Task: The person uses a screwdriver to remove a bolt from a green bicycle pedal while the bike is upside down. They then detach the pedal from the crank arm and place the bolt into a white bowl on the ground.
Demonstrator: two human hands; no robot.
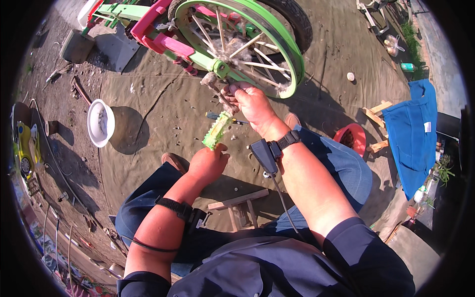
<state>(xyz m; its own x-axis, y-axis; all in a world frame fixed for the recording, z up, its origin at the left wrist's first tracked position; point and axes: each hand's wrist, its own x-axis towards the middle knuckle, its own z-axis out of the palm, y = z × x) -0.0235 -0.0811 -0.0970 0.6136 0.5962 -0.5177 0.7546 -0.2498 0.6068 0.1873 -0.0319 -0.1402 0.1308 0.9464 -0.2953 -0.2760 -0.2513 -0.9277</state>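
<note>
A small green and pink bicycle's wheel [300, 64] with a green rim and pale spokes is at the top middle. Grey fluff [240, 52] is tangled around its hub. A dirty crank arm [213, 85] comes down from the green frame bar, with a light green pedal [216, 130] at its lower end. My left hand [207, 165] is closed, fingers curled at the pedal's near end. My right hand [253, 105] is closed at the crank arm, just above the pedal; its fingertips are partly hidden. Behind the pedal, a blue-handled tool [213, 116] lies on the ground cloth.
A white basin [101, 123] stands left, a red bowl [352, 139] by my right knee. Blue cloth [409, 133] hangs over a wooden frame at right. A wooden stool [238, 200] is between my legs. A toy car [24, 148] sits far left.
</note>
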